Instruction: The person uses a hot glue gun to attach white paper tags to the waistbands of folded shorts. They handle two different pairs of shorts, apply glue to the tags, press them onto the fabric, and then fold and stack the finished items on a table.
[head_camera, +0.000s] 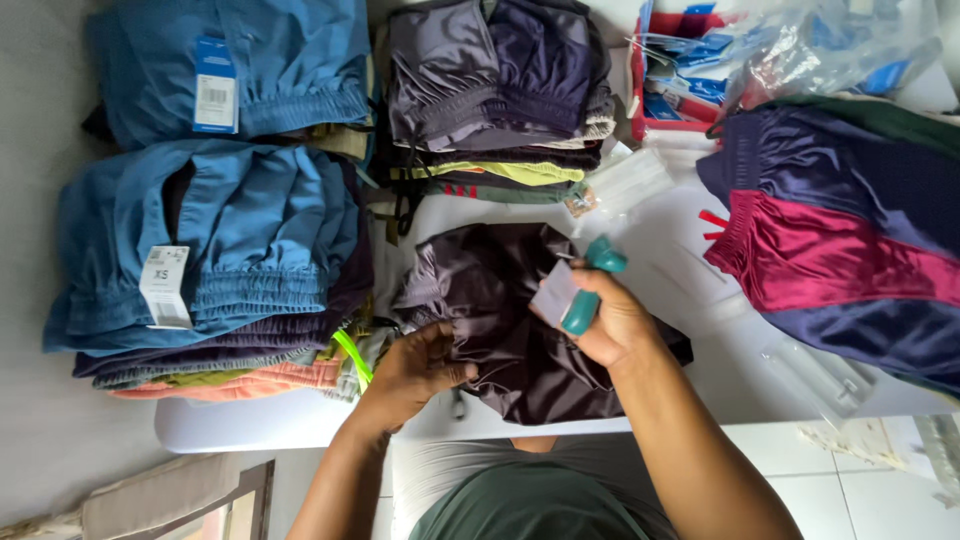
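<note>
Right hand (610, 315) grips a teal tagging tool (590, 290) and pinches a pale tag (556, 293) against dark purple shorts (510, 320) near the tabletop's (700, 250) front edge. Left hand (415, 365) presses the waistband flat, fingers closed on the cloth. Tagging seems underway; next the tool needs a steady push through the fabric. At the back edge, a red tray (660, 80) holds blue tags.

Soft, even daylight, faint shadows, sheen on the satin shorts (830, 250); edges perhaps slightly bowed.
</note>
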